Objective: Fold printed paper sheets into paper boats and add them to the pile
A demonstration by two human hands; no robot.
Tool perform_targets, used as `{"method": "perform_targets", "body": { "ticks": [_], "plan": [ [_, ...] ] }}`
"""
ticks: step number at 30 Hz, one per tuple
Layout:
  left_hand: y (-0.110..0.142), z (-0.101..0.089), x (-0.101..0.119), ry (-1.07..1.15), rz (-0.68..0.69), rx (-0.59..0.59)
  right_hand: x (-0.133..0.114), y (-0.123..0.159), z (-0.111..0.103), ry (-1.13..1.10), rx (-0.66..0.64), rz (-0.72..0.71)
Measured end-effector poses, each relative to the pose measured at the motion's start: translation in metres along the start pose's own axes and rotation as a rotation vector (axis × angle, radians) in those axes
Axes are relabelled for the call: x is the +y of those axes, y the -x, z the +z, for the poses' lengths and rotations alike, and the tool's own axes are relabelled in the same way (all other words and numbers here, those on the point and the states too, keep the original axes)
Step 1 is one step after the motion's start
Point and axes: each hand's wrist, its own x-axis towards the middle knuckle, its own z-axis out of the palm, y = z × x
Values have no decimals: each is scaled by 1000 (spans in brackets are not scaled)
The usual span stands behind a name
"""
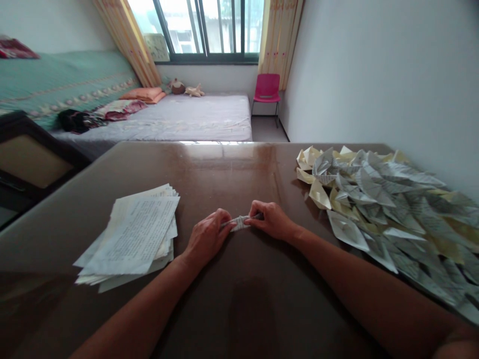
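Observation:
Between my hands, over the middle of the brown table (209, 174), is a small folded paper (239, 224) with print on it. My left hand (209, 233) pinches its left end between thumb and fingers. At the other end, my right hand (272, 220) grips the paper the same way. Fingers cover both ends, so only the creased middle shows. Left of my left hand lies a stack of printed sheets (136, 234), its edges uneven. Many folded paper boats (348, 229), white and yellowish, are heaped to the right of my right hand.
The boat heap runs along the table's right side, close to the white wall (374, 75). A dark wooden chair (33, 154) stands at the table's left edge. Beyond the far edge are a bed (209, 117) and a pink chair (267, 89) below a window (209, 30).

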Motion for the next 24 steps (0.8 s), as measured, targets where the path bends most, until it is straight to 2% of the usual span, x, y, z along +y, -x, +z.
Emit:
{"method": "perform_targets", "body": {
  "ticks": [3,8,12,17,24],
  "plan": [
    [-3,-1,0,45,-60,-45,-2,-1,1,-40,16,-13],
    [-6,-5,0,5,28,-139,-2,0,3,-83,-44,-98],
    [-5,-5,-2,-2,68,-128,0,-1,8,65,-81,-246],
    [-4,-2,-4,-29,99,-110,0,-2,13,158,-14,-249],
    [-3,-2,-4,-74,101,-80,4,-6,18,101,39,-210]
  ]
}}
